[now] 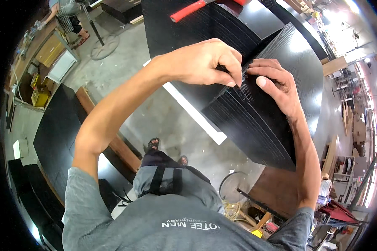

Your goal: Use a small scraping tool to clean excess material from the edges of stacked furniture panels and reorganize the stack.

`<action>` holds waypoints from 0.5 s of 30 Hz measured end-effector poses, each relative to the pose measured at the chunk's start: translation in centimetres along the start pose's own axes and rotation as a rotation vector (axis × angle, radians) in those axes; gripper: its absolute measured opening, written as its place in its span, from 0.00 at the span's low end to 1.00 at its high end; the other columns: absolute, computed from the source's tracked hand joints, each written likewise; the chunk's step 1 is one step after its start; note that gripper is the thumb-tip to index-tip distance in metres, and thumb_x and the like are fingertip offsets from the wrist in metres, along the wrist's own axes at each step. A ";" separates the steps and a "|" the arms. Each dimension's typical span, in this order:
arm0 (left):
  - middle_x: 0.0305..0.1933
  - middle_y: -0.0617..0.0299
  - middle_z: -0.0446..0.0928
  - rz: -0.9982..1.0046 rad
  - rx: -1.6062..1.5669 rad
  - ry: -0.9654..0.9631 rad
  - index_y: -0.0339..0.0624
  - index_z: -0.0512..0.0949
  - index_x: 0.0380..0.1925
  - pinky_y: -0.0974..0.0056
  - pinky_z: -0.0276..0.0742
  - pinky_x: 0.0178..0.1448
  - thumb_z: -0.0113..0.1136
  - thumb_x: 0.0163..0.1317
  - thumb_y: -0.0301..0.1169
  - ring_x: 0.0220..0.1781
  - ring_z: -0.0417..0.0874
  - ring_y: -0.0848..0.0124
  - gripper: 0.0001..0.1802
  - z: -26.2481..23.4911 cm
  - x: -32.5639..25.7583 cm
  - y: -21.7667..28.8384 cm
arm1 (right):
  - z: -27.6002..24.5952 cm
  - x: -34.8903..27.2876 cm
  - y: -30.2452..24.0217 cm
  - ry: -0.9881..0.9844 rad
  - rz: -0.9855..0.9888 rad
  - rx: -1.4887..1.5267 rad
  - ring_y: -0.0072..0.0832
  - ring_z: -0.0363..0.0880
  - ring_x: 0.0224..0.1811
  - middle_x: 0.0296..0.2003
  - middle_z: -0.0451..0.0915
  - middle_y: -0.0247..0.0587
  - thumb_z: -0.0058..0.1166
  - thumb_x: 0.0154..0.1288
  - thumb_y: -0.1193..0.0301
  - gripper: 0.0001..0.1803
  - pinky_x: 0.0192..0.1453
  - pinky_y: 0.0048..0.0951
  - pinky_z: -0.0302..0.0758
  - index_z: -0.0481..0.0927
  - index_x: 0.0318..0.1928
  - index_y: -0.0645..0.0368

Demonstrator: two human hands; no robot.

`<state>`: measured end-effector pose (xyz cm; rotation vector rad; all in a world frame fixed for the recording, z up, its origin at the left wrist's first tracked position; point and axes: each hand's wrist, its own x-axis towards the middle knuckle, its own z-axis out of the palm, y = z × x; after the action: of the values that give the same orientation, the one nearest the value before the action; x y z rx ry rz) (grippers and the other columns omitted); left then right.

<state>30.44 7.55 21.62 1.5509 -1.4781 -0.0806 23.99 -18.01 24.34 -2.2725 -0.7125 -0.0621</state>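
Note:
A thick stack of black wood-grain panels point(255, 129) stands before me, its layered edges facing my body. Over the stack's upper left corner, my left hand point(215, 62) is closed, thumb and fingertips pinched together. Whatever sits in that pinch, if anything, is too small to make out. Close by on the right, my right hand point(278, 81) is loosely curled above the panels, thumb apart from the fingers and nothing visible between them. Its fingertips are near those of my left hand; whether they touch the dark panel surface I cannot tell.
Beyond my left hand lies another black panel stack point(171, 33) with a red-handled tool point(188, 11) on it. A white strip point(192, 111) runs beside the panels. More black panels point(56, 125) are at left. A person point(67, 19) works at a bench in the far left.

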 end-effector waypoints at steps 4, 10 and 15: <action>0.33 0.58 0.79 -0.015 0.047 -0.040 0.39 0.85 0.32 0.60 0.75 0.43 0.67 0.53 0.26 0.39 0.81 0.61 0.06 -0.2 -0.2 -0.2 | 0.5 0.3 -0.5 0.004 0.002 -0.032 0.38 0.72 0.60 0.51 0.81 0.44 0.60 0.64 0.61 0.17 0.67 0.41 0.66 0.86 0.46 0.60; 0.31 0.54 0.80 0.127 0.170 -0.073 0.34 0.85 0.30 0.59 0.76 0.41 0.63 0.50 0.25 0.35 0.82 0.60 0.08 0.3 0.6 -0.6 | 0.7 -0.1 -0.2 0.036 0.016 -0.018 0.38 0.73 0.59 0.51 0.81 0.44 0.60 0.64 0.61 0.17 0.67 0.41 0.66 0.86 0.46 0.60; 0.28 0.56 0.76 0.150 0.107 -0.077 0.36 0.83 0.28 0.57 0.74 0.42 0.66 0.52 0.29 0.38 0.79 0.58 0.07 0.2 0.5 -0.5 | 1.0 0.2 -0.5 0.016 0.012 -0.020 0.38 0.74 0.58 0.50 0.81 0.44 0.60 0.64 0.62 0.17 0.67 0.41 0.66 0.85 0.46 0.61</action>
<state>30.83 6.88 21.45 1.5308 -1.6786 0.0266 23.71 -16.98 23.97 -2.2928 -0.6924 -0.0819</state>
